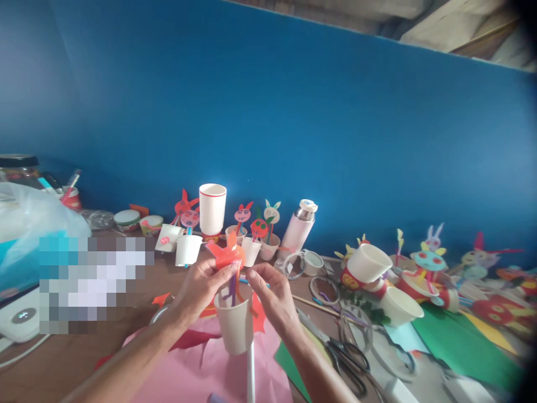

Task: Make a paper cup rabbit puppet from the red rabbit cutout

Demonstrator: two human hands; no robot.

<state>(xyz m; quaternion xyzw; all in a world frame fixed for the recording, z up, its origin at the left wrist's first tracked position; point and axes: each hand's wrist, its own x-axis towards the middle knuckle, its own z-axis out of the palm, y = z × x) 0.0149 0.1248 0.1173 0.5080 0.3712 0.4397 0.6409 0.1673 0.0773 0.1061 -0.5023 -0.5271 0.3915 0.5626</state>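
A white paper cup stands tilted in front of me, with a purple straw rising out of it. At the top of the straw is an orange-red paper head with ear shapes. My left hand pinches the lower edge of this paper head between thumb and fingers. Just right of it, my right hand has its thumb and forefinger close together near an orange strip; whether they hold it is hard to make out. Pink paper lies under the cup.
Finished cup puppets, a stack of cups and a white thermos line the blue wall. Black-handled scissors, tape rolls and green paper lie right. A plastic bag sits left.
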